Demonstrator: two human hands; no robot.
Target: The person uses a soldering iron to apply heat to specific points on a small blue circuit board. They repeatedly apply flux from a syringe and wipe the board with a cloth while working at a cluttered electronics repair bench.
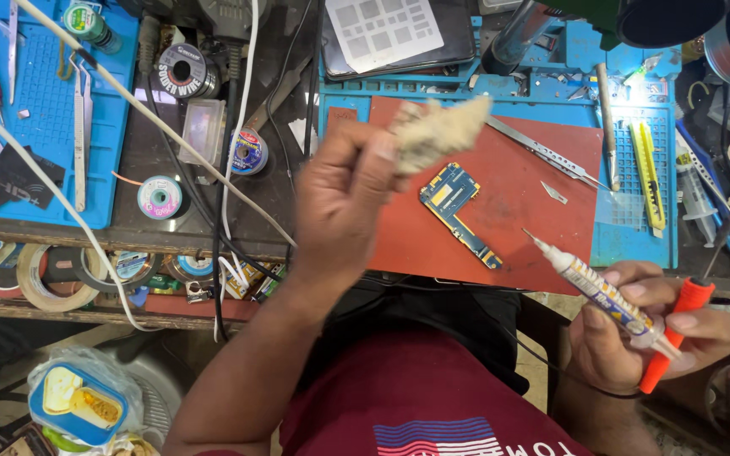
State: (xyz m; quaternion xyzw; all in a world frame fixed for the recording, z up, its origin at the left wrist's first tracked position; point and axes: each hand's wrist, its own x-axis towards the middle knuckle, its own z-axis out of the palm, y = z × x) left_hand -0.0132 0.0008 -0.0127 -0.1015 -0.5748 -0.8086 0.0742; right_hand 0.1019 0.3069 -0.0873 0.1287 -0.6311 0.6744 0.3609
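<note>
My left hand [344, 198] is raised over the left edge of the red mat [542, 219], pinching a crumpled beige tissue wad [437, 131] between thumb and fingers. On the mat lies a blue phone circuit board [456, 211], bare and apart from both hands. My right hand [644, 325] is low at the right, off the bench edge, gripping a white syringe-style tube [597, 291] with a fine nozzle aimed toward the board, together with an orange-handled tool [673, 329]. A thin black cable runs from that hand.
Metal tweezers [547, 152] and a small blade [553, 192] lie on the red mat. A yellow utility knife [648, 173] rests on the blue mat [635, 228]. Solder wire spools [183, 72], tape rolls [35, 274], more tweezers [80, 143] and white cables [128, 110] crowd the left.
</note>
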